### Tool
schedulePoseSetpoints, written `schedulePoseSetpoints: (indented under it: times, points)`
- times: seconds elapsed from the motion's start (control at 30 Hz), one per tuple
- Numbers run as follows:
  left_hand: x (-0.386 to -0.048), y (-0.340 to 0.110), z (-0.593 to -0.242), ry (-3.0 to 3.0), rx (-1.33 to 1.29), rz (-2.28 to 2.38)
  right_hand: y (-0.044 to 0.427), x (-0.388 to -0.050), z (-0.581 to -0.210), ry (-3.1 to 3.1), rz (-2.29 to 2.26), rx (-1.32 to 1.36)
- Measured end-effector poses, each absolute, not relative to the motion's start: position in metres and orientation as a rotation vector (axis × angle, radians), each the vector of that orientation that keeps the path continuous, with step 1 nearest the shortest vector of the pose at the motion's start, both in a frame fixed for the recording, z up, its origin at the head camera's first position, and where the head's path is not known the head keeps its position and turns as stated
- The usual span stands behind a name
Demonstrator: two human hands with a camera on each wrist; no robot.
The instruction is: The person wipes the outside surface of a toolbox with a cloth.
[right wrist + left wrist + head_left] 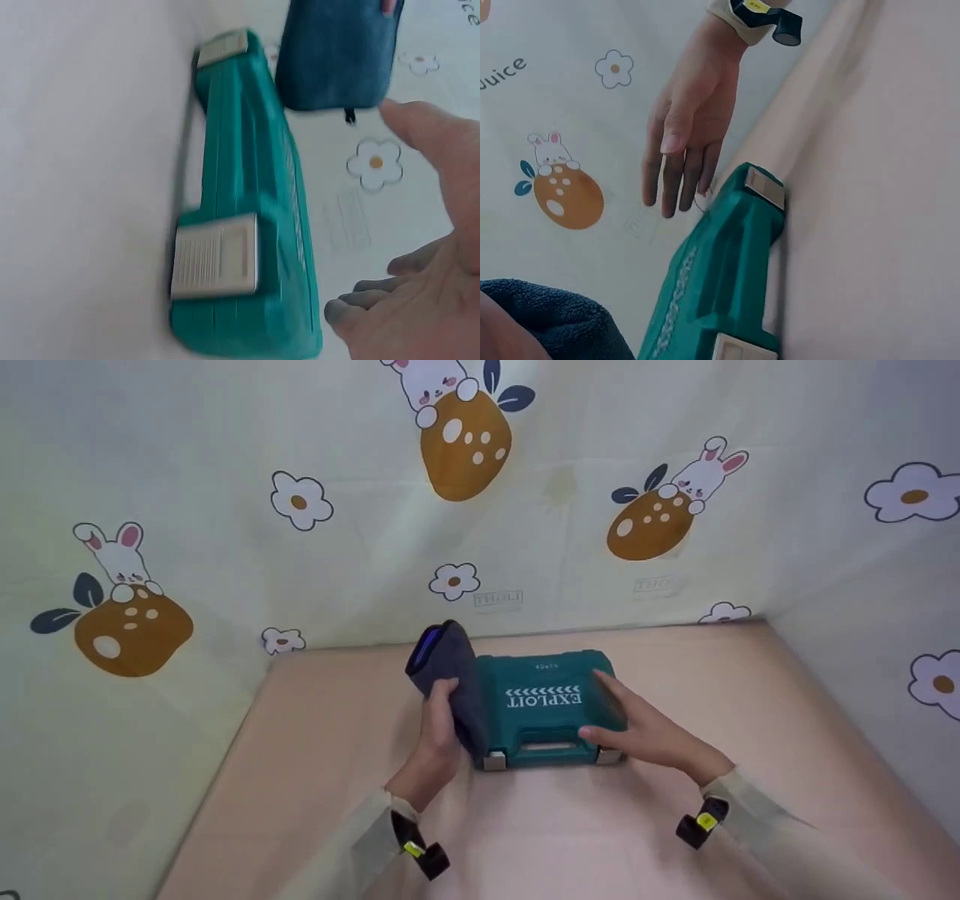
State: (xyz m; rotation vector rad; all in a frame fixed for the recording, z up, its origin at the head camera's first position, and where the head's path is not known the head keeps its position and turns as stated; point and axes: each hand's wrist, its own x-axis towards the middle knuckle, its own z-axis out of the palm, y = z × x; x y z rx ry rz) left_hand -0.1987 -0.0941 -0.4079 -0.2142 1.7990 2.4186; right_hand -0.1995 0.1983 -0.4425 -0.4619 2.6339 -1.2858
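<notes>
Now we're seemingly positioning the navy fabric pouch (466, 690) below frame centre, left hand (439, 735) gripping it by the teal EXPLOIT case (544, 716), right hand (641, 729) spread and empty, the next move probably wanting steadiness.

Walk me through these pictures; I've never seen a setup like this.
There is no robot here: a person is working with bare hands. The widest picture comes from a camera on the person's head, looking forward and down. The other two come from cameras worn on the left and right wrists, so they look tilted and close.

A green case lies on a pale pink surface; its metal-looking latches face the person. The left hand grips a dark blue fabric item, perhaps a pouch. The right hand is open near the case, gripping nothing; whether it touches it is unclear.
</notes>
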Motion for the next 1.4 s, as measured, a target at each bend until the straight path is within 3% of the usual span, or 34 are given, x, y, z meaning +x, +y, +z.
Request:
schedulePoseSetpoints:
  times: [0.33,0.73,1.03,1.23,1.4]
  points:
    - [-0.177,-0.032,-0.410,1.663,0.208,2.221,0.140,-0.192,-0.438,2.355,-1.635,-0.810]
    - [-0.176,-0.025,-0.417,1.613,0.446,2.045,0.143,-0.193,-0.449,2.413,-1.766,-0.819]
    - [-0.191,-0.027,-0.428,1.953,0.613,1.838,0.159,-0.198,-0.448,2.294,-2.108,-0.341]
    - [-0.197,-0.039,-0.449,2.716,0.946,1.049,0.177,-0.205,-0.443,1.819,-2.481,-0.002]
    - [-0.197,-0.038,-0.458,2.790,1.094,0.500,0.196,-0.208,-0.437,1.619,-2.634,0.179]
